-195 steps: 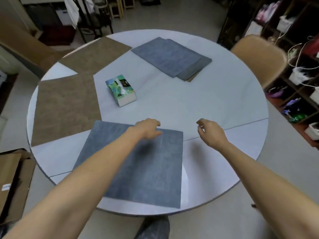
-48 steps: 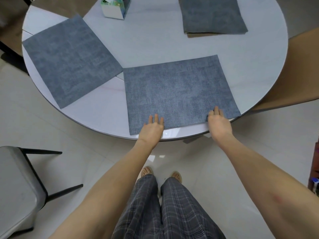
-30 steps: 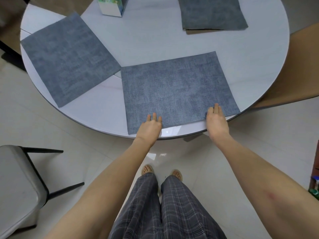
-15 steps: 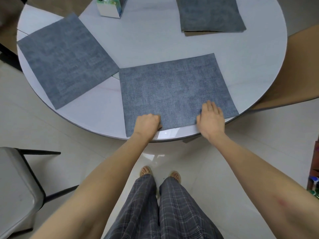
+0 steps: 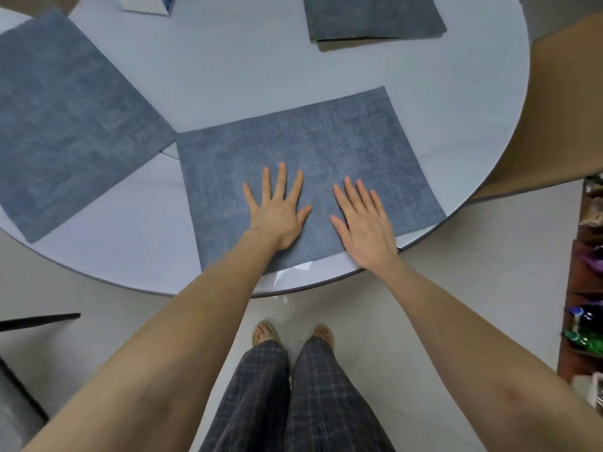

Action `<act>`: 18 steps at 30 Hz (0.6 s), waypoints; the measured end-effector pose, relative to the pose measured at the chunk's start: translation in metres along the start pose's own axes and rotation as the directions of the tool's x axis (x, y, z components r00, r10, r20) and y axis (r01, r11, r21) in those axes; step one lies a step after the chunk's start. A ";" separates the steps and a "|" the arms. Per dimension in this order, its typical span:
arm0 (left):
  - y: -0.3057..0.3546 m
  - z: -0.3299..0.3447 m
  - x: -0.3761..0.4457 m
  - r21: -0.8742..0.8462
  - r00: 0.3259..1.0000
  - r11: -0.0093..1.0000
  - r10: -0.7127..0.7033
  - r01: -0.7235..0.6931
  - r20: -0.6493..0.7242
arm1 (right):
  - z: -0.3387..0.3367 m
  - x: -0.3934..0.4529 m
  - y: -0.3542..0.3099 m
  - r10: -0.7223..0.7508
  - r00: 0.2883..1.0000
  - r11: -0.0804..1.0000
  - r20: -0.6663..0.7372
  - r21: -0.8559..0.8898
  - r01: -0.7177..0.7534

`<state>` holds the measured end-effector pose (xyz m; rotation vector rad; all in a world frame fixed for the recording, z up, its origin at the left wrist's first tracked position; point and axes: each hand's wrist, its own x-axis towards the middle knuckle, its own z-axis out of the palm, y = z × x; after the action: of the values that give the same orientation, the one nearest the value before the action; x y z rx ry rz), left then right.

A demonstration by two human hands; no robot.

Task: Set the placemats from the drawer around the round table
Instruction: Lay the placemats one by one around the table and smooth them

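Blue-grey placemat lies at the worktop's near edge, mid-frame, and both hands, left and right, have slid from its hem onto it, fingers spread flat, smoothing: it seems placed.

Blue-grey placemat flat at round table near edge, slightly skewed.
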<state>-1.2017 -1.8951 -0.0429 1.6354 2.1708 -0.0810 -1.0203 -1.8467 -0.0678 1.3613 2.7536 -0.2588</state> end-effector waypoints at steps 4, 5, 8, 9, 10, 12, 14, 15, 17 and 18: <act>-0.004 0.004 0.001 0.064 1.000 0.998 0.022 -0.022 -0.001 | -0.002 -0.009 0.048 0.259 0.965 0.965 -0.044 0.053 -0.257; -0.006 0.001 0.003 0.086 0.999 0.996 0.034 -0.035 0.007 | -0.003 -0.009 0.056 0.327 0.944 0.944 -0.040 0.062 -0.325; -0.010 -0.011 0.007 0.145 0.997 0.987 0.069 -0.075 0.044 | -0.006 -0.010 0.070 0.564 0.826 0.819 0.002 0.130 -0.559; -0.011 -0.016 0.008 0.162 0.994 0.982 0.088 -0.097 0.059 | -0.009 -0.010 0.070 0.614 0.789 0.779 0.021 0.149 -0.610; -0.012 -0.022 0.010 0.167 0.992 0.979 0.110 -0.120 0.067 | -0.012 -0.008 0.069 0.635 0.772 0.760 0.021 0.162 -0.630; -0.014 -0.038 0.015 0.126 0.987 0.980 0.146 -0.154 0.075 | -0.022 0.007 0.057 0.590 0.807 0.798 -0.036 0.182 -0.575; -0.013 -0.053 0.025 0.071 0.987 0.987 0.138 -0.144 0.077 | -0.033 0.036 0.039 0.450 0.888 0.885 -0.097 0.182 -0.428; -0.011 -0.059 0.031 0.061 0.989 0.990 0.123 -0.129 0.081 | -0.038 0.053 0.029 0.372 0.922 0.920 -0.110 0.179 -0.349; -0.006 -0.068 0.046 0.065 0.992 0.994 0.086 -0.092 0.095 | -0.046 0.089 0.012 0.223 0.969 0.964 -0.104 0.174 -0.203; -0.004 -0.071 0.054 0.068 0.993 0.996 0.058 -0.065 0.104 | -0.048 0.107 0.006 0.143 0.986 0.978 -0.088 0.162 -0.128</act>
<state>-1.2381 -1.8263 0.0017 1.6979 2.0616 -0.2218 -1.0793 -1.7506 -0.0354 1.6353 2.7536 -0.4180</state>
